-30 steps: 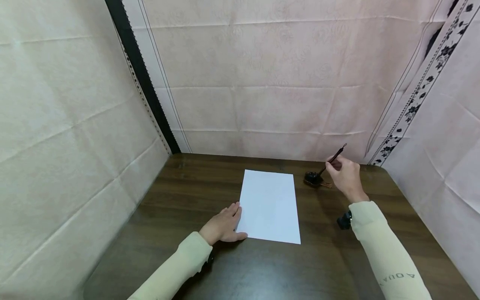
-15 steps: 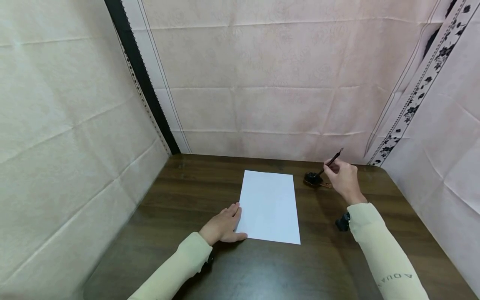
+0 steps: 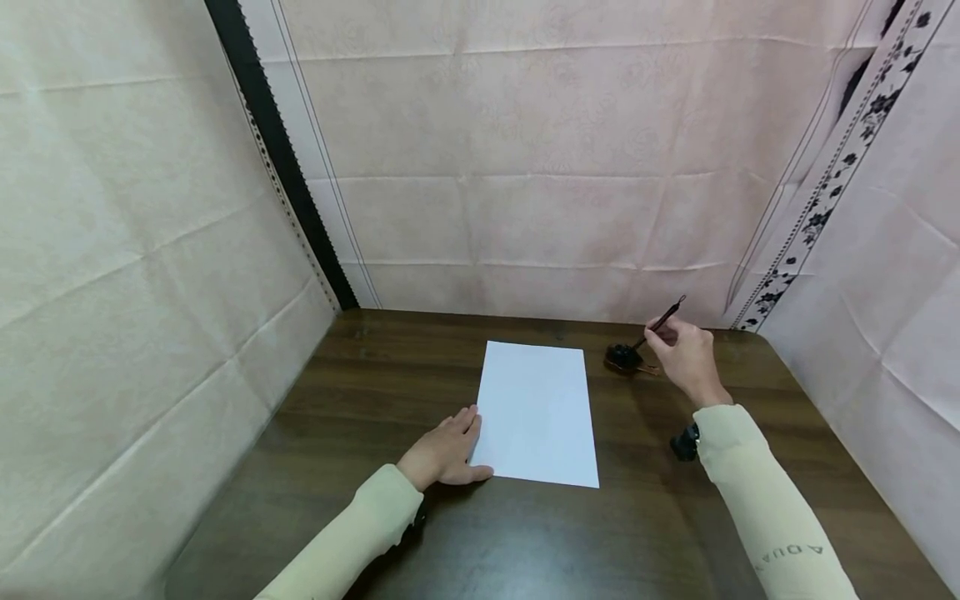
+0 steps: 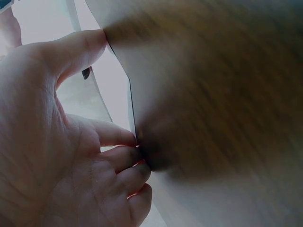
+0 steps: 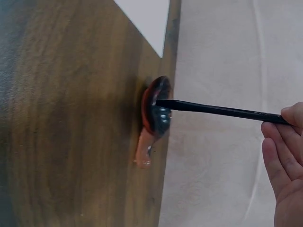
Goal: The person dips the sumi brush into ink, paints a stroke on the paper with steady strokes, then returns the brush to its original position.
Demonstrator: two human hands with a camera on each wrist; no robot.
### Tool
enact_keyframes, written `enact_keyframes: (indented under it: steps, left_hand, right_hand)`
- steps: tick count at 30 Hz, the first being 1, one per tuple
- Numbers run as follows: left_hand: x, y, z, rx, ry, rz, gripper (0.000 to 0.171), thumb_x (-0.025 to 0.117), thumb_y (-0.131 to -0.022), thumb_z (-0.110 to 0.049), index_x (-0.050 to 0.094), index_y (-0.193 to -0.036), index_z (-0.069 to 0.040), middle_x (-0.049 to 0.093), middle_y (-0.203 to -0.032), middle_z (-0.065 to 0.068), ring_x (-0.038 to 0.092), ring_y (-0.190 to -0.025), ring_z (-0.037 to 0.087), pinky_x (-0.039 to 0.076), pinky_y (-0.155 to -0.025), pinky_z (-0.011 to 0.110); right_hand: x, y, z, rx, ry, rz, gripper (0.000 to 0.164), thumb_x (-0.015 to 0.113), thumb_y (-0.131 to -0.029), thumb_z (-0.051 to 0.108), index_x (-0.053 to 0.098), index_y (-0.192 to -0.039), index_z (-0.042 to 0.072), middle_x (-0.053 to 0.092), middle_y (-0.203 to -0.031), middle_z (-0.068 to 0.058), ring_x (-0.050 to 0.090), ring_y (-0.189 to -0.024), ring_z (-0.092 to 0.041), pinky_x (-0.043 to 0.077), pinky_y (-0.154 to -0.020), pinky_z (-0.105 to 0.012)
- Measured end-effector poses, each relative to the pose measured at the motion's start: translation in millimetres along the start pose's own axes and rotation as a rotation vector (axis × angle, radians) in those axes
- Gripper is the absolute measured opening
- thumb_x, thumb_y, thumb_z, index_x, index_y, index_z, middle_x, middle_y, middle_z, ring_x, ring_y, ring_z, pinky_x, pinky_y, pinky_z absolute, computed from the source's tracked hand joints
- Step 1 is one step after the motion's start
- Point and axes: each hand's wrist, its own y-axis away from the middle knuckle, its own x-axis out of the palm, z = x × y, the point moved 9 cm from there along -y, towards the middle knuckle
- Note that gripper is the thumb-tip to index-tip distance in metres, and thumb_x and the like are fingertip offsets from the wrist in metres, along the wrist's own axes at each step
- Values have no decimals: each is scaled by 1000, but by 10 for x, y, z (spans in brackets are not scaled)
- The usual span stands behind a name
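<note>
A blank white sheet of paper [image 3: 536, 412] lies on the table. My left hand [image 3: 445, 450] rests flat at its lower left, thumb on the bottom edge and fingers along the left edge. In the left wrist view, the fingertips [image 4: 127, 138] reach the paper's border. My right hand [image 3: 692, 360] pinches a dark calligraphy brush [image 5: 213, 110] by its handle, the looped end pointing up and away. The brush's tip meets the glossy black ink in a small spoon-shaped dish [image 5: 145, 113] with an orange-brown handle, to the right of the paper.
The brown wooden table [image 3: 360, 375] ends at a back edge just behind the dish. Pale cloth [image 3: 525, 167] hangs behind it, with more cloth at the left and right sides. A dark wrist camera [image 3: 685, 443] sits under the right cuff.
My right hand has moved slightly left and lowered a little, bringing the brush further down toward the dish. The left hand and paper stay in place.
</note>
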Motion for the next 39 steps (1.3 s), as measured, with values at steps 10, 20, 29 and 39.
enact_keyframes:
  steps: [10,20,29,39]
  left_hand:
    - [3,-2,5,-2,12,-5,96,65,-98,-57,29,-165,2,21,-177,16,22,-165,29,25,-134,46]
    - [7,6,-4,-1,6,-6,95,66,-99,-57,30,-164,2,21,-177,16,23,-165,29,26,-133,45]
    - [-10,3,-15,4,6,-11,95,67,-98,-56,31,-164,3,23,-176,18,24,-164,30,26,-133,46]
    - [-20,4,-18,4,3,-7,95,67,-98,-55,31,-163,3,23,-176,18,24,-164,30,26,-133,46]
  right_hand:
    - [-51,-34,15,-7,-13,-29,15,70,-103,18,77,-110,7,81,-103,-17,78,-95,-34,41,-75,-6]
    - [-34,43,-26,3,10,-11,16,69,-103,19,77,-109,7,81,-102,-17,79,-94,-34,47,-74,-12]
    - [-323,-4,-63,54,-38,-130,23,70,-102,25,80,-109,5,81,-103,-19,49,-77,28,41,-70,-2]
    - [-479,161,-483,309,-133,-263,27,73,-100,31,80,-111,7,81,-98,1,55,-76,26,45,-67,-2]
